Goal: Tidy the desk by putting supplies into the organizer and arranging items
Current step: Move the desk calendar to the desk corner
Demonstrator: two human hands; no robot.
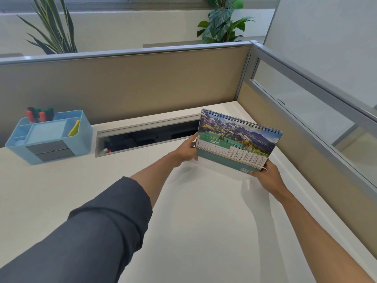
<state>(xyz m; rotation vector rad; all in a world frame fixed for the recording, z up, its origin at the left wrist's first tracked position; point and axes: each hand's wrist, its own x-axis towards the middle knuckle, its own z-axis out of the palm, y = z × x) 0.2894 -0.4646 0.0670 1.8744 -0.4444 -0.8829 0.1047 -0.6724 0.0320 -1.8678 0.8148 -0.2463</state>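
While gripped at both lower corners, a spiral-bound desk calendar (237,140) showing June is held above the white desk (193,221) near its right rear corner.

The left hand (186,151) is closed on the left edge, the right hand (265,174) pinched on the bottom right corner. A blue organizer (50,136) with markers (38,114) is seen far left; what appears to be a yellow item sits in its right slot.

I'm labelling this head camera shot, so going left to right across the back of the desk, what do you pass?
Organizer with markers → cable tray → left hand → calendar → right hand.
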